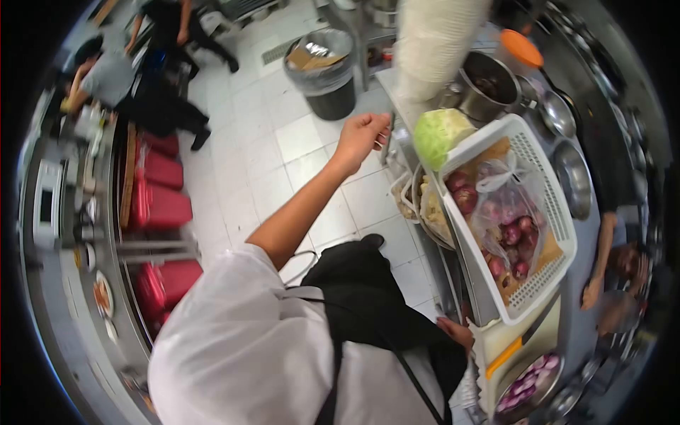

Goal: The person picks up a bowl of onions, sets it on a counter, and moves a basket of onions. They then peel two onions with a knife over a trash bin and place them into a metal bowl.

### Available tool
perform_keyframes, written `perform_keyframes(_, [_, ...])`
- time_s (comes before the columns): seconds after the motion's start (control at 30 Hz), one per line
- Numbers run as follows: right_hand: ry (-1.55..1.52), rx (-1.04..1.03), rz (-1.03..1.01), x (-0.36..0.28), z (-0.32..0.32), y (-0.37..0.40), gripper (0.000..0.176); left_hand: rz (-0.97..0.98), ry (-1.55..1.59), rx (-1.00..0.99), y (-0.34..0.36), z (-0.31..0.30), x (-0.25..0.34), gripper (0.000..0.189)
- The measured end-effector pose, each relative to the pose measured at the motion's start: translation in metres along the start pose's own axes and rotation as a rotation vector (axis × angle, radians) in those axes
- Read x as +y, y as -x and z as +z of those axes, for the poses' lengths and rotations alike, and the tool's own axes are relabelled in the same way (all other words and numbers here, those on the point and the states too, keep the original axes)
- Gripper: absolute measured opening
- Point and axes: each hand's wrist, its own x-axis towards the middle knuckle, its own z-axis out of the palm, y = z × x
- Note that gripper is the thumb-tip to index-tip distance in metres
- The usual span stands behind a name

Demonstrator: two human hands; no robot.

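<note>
My left hand (pixel 363 142) is stretched out over the floor beside the counter, its fingers curled together. A thin grey strip shows at the fingertips; I cannot tell whether the hand holds it. My right hand (pixel 455 333) is low at the counter edge, by the cutting board (pixel 490 341), with its fingers mostly hidden. On that board lies a knife (pixel 504 358) with a yellow-orange handle. A white plastic basket (pixel 484 268) beyond it contains red onions (pixel 464 195), some in a clear bag (pixel 508 183). A green cabbage (pixel 440 136) sits against the basket's far corner.
A metal bowl (pixel 557 386) holds cut red onion (pixel 533 379). A pot (pixel 473 99) and stacked white containers (pixel 435 49) stand farther along. A lined bin (pixel 331 99) is on the floor. Another person's arm (pixel 602 255) reaches over the counter; two people (pixel 117 74) stand far left.
</note>
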Motion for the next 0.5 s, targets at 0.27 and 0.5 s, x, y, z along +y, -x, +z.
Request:
perform_keyframes(0.27, [0.2,-0.35,0.239,-0.045,0.061,-0.064,0.036,-0.027,-0.559,0.348,-0.077,-0.122,-0.108,0.029])
perform_keyframes(0.5, [0.337,-0.367,0.553,-0.036,0.144,-0.116,0.037,0.098,-0.997,0.336,-0.266,-0.227,-0.147,0.029])
